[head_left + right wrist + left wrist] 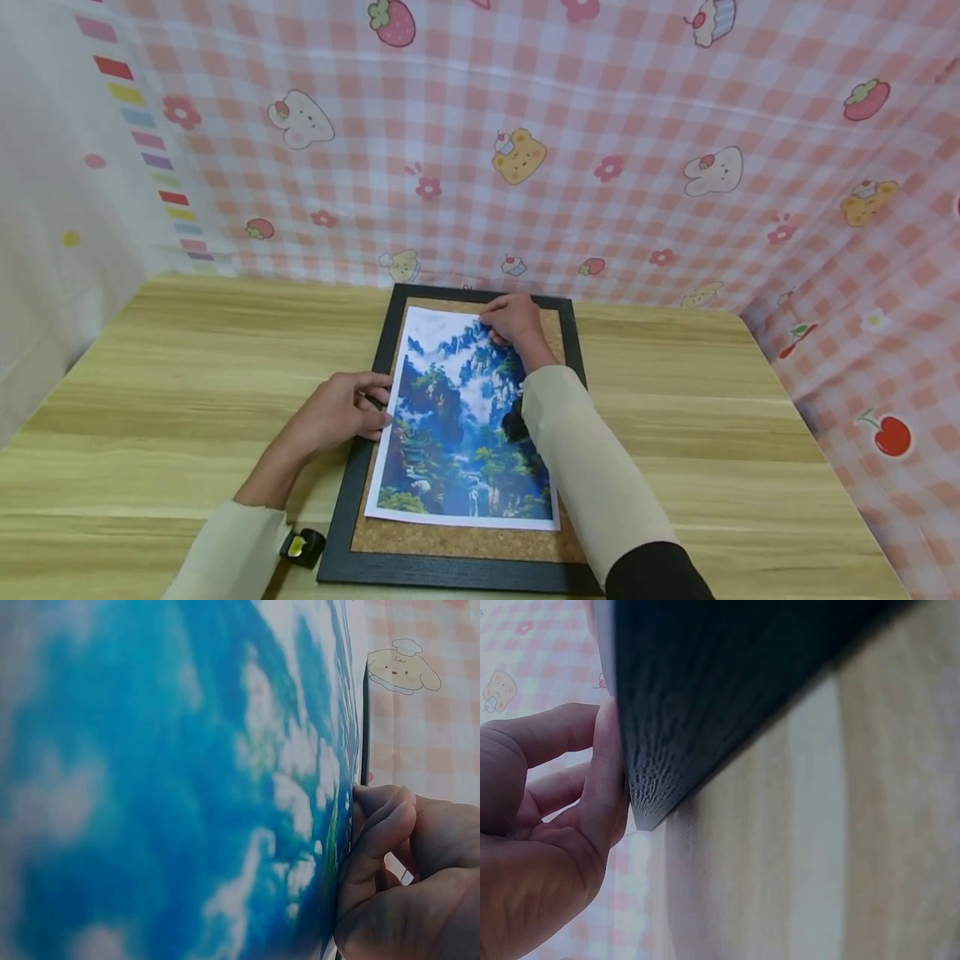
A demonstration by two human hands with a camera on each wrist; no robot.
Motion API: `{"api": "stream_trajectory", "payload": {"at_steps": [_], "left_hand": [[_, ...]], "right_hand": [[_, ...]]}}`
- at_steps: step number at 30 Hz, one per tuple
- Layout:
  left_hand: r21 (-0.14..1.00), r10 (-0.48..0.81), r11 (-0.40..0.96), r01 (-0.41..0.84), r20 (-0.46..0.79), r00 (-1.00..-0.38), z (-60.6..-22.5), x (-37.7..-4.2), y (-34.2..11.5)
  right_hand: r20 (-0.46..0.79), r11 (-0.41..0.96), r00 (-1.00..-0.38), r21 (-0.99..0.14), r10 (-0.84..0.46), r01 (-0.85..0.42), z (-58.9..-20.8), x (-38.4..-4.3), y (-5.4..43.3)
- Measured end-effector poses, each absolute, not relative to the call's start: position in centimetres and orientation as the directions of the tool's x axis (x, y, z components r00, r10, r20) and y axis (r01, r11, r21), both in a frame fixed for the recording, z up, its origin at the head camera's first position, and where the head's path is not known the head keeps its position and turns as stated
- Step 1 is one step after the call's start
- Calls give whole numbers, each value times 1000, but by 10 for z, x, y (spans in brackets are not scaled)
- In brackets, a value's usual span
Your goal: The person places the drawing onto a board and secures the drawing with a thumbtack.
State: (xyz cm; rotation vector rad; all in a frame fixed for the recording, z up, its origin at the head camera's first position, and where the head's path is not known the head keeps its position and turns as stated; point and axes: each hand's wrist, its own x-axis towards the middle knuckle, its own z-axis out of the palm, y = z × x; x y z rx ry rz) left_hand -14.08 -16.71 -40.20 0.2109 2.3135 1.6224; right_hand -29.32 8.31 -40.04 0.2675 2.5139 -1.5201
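Note:
A landscape print (450,417) with a white border lies over a cork board (450,540) that has a black frame (457,573). My left hand (341,408) rests at the left side, its thumb and fingers touching the print's left edge over the frame. In the left wrist view, the fingers of the left hand (562,795) are bent loosely beside the dark frame side (667,697). My right hand (516,323) is at the print's top edge, thumb and index finger brought together. The right wrist view has these fingertips (364,796) against the print (187,765); I cannot tell what is between them.
The board lies on a wood-grain table (225,358), its top end close to a pink checked cloth (465,108) hung behind. More of this cloth hangs at the right, and white cloth (52,208) at the left. A black device (302,547) is by the left cuff.

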Motion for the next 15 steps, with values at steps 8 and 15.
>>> {"api": "stream_trajectory", "payload": {"at_steps": [8, 15], "left_hand": [[935, 295, 352, -53, -165, -941, -402, -141, -168], [936, 303, 350, -46, -160, -940, -403, -141, -169]], "right_hand": [[-271, 463, -961, -845, 61, 268, -400, -294, 82], [-288, 484, -955, -827, 75, 288, -403, -299, 82]]}}
